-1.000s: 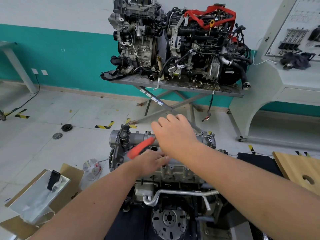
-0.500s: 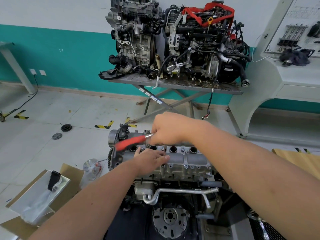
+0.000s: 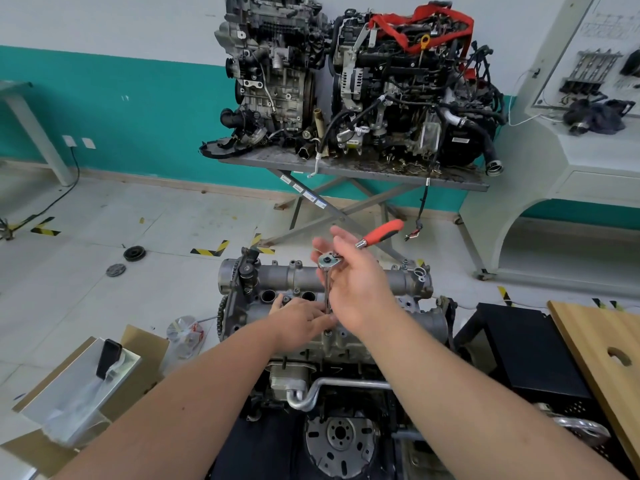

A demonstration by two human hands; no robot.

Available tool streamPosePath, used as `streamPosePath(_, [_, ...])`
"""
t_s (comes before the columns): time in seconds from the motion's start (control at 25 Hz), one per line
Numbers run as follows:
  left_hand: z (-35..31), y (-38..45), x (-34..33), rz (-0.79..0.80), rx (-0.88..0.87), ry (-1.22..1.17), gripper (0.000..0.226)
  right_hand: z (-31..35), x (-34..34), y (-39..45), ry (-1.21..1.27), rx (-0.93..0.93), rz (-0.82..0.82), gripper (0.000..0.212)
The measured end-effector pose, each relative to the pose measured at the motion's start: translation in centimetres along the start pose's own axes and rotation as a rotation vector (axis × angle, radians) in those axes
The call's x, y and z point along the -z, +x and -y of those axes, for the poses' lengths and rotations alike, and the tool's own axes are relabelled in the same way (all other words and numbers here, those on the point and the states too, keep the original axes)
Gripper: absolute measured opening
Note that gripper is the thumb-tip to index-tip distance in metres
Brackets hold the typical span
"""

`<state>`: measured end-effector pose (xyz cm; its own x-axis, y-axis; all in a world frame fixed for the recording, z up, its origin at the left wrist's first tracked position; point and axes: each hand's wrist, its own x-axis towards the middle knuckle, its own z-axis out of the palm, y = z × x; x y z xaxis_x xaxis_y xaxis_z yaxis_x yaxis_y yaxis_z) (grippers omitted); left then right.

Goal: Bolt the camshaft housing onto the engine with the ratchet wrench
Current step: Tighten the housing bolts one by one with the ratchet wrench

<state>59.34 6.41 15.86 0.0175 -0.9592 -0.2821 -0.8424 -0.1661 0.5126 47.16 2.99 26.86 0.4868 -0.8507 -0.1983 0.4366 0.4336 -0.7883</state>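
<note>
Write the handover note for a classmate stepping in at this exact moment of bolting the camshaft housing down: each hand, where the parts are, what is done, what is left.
Right hand: fingers mostly straight, cradling the ratchet wrench near its head; red handle points up and to the right.
Left hand: rests on the camshaft housing, fingertips steadying the extension bar at its lower end.
The bar stands upright over a bolt hole on the housing's near edge.
Done: housing sits on the engine, tool is placed.
Left: how many bolts are tight cannot be told; check each, then finish tightening.
</note>
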Motion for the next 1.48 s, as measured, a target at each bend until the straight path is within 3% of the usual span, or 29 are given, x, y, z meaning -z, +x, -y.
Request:
streamPosePath(0.36, [0.7, 0.1, 0.0, -0.014, -0.041, 0.064, 0.037, -1.5, 0.6, -1.6, -0.042, 0.151, 0.099, 0.030])
streamPosePath(0.52, [-0.2, 0.2, -0.1, -0.062, 0.000, 0.029, 0.044, -1.7, 0.9, -1.0, -0.051, 0.227, -0.061, 0.025])
streamPosePath(0.6, [-0.3, 0.2, -0.2, -0.064, 0.010, 0.018, 0.045, -2.2, 1.2, -0.9, -0.200, 0.275, -0.090, 0.019])
streamPosePath(0.72, [-0.1, 0.1, 0.0, -0.039, -0.005, 0.021, 0.046, -3.2, 1.8, -1.7, -0.534, 0.464, -0.004, 0.019])
streamPosePath(0.84, [-0.1, 0.0, 0.0, -0.053, -0.015, 0.007, 0.046, -3.0, 2.2, -1.4, -0.668, 0.595, 0.037, 0.018])
streamPosePath(0.92, [-0.1, 0.1, 0.0, -0.062, -0.017, -0.008, 0.047, -3.1, 2.6, -0.9, -0.552, 0.496, 0.065, 0.017])
streamPosePath(1.04, [-0.2, 0.2, 0.1, -0.066, 0.012, -0.010, 0.046, -2.3, 1.7, -0.6, -0.123, 0.179, 0.140, 0.007])
streamPosePath(1.12, [-0.3, 0.0, 0.2, -0.057, 0.023, -0.001, 0.043, -1.6, 1.1, -0.5, -0.224, 0.200, 0.149, 0.011])
streamPosePath(1.28, [-0.7, -0.3, 0.5, -0.030, 0.020, 0.003, 0.044, -1.3, 1.7, -0.3, -0.884, 0.605, 0.202, 0.016])
streamPosePath(1.48, [-0.6, -0.2, 0.3, -0.037, 0.024, 0.032, 0.044, -0.6, 2.6, 1.0, -1.207, 1.166, 0.316, 0.014])
